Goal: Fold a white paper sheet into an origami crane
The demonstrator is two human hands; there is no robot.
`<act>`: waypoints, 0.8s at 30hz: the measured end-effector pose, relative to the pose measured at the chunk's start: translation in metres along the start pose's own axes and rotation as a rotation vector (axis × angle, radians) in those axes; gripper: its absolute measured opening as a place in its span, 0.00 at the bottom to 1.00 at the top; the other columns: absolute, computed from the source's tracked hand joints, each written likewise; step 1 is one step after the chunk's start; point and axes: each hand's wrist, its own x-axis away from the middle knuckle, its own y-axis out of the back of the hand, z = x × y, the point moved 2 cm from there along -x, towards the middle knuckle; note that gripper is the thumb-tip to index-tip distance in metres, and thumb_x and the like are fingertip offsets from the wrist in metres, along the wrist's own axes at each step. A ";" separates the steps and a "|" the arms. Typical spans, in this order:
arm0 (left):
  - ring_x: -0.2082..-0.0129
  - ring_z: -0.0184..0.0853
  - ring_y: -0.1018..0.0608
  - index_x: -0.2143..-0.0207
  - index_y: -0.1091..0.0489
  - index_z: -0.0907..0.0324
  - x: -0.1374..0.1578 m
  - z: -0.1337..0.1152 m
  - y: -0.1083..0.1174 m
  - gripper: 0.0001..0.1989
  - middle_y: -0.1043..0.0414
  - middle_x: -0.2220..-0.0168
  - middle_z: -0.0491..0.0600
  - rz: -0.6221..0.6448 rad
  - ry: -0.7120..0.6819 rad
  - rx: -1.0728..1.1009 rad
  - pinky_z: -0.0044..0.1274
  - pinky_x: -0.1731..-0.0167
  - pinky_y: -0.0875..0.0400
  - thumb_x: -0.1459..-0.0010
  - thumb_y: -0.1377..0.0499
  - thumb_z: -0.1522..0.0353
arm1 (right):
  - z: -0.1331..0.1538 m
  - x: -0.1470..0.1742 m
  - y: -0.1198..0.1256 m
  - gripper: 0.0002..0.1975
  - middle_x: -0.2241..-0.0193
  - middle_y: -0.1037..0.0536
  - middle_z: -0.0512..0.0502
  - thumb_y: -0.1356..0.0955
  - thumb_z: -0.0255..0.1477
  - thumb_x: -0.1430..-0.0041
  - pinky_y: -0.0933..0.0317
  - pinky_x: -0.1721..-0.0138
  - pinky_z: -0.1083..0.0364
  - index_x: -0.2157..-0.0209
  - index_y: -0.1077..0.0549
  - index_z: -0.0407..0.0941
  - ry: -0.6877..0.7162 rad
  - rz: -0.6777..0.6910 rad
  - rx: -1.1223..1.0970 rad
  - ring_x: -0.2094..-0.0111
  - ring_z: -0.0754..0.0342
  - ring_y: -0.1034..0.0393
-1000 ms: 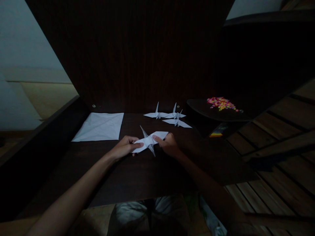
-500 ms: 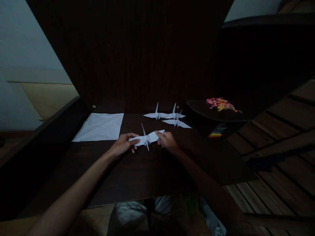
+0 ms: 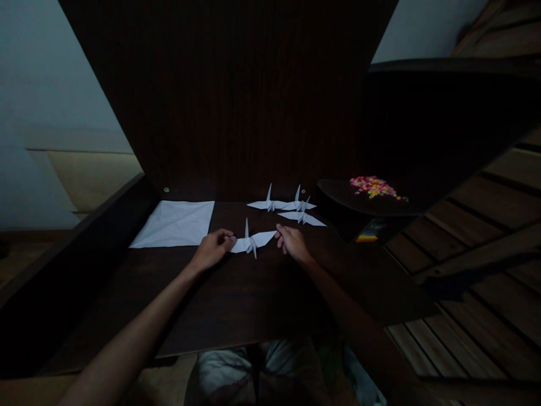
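Between my hands is a white origami crane (image 3: 250, 243), its wings spread to both sides and its thin neck and tail pointing away from and towards me. My left hand (image 3: 214, 247) is closed on the tip of the left wing. At the tip of the right wing, my right hand (image 3: 291, 242) has its thumb and forefinger together; whether they still touch the paper is hard to see. Behind, three more paper cranes (image 3: 301, 217) stand close together, wings overlapping. Left of my left hand lie flat white paper sheets (image 3: 177, 223).
A pile of small colourful pieces (image 3: 375, 186) sits on a curved dark shelf (image 3: 338, 197) at the right. A dark upright panel (image 3: 236, 113) closes off the back of the desk (image 3: 236, 304). A low side board (image 3: 76, 259) runs along the left.
My hands have moved outward from the crane's wings to their tips. The crane now sits flatter and lower, its neck more upright. The view has shifted slightly.
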 end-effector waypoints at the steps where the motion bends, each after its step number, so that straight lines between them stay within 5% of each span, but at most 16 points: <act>1: 0.66 0.38 0.23 0.63 0.28 0.61 -0.001 0.001 0.001 0.17 0.24 0.67 0.50 -0.015 -0.014 -0.011 0.26 0.66 0.31 0.47 0.45 0.58 | -0.001 -0.001 0.001 0.21 0.88 0.33 0.54 0.42 0.43 0.40 0.51 0.88 0.62 0.77 0.34 0.43 -0.006 -0.015 0.003 0.91 0.63 0.44; 8: 0.60 0.40 0.24 0.62 0.28 0.60 -0.004 0.001 0.003 0.16 0.23 0.62 0.51 -0.049 -0.030 -0.006 0.29 0.57 0.32 0.44 0.48 0.59 | -0.004 -0.004 -0.003 0.13 0.78 0.30 0.57 0.36 0.41 0.48 0.52 0.92 0.64 0.69 0.38 0.45 0.036 -0.022 -0.156 0.90 0.63 0.39; 14: 0.57 0.39 0.25 0.61 0.28 0.60 -0.001 -0.006 0.008 0.18 0.24 0.59 0.52 -0.221 -0.124 0.074 0.29 0.53 0.33 0.41 0.51 0.58 | -0.003 -0.003 -0.010 0.10 0.78 0.30 0.57 0.34 0.33 0.52 0.50 0.92 0.65 0.68 0.37 0.44 -0.007 0.052 -0.293 0.89 0.63 0.37; 18: 0.67 0.38 0.24 0.64 0.28 0.62 -0.006 0.003 0.014 0.22 0.24 0.69 0.52 -0.194 -0.016 0.139 0.27 0.67 0.29 0.41 0.55 0.57 | 0.001 -0.001 -0.008 0.05 0.79 0.28 0.54 0.36 0.28 0.52 0.51 0.91 0.66 0.70 0.35 0.43 -0.030 0.084 -0.309 0.89 0.64 0.37; 24: 0.83 0.31 0.28 0.68 0.27 0.61 -0.010 0.012 0.012 0.15 0.26 0.71 0.49 0.027 0.095 0.144 0.23 0.83 0.32 0.48 0.45 0.58 | 0.001 -0.001 -0.006 0.04 0.81 0.27 0.54 0.34 0.26 0.53 0.51 0.91 0.66 0.73 0.35 0.43 -0.056 0.146 -0.251 0.88 0.64 0.38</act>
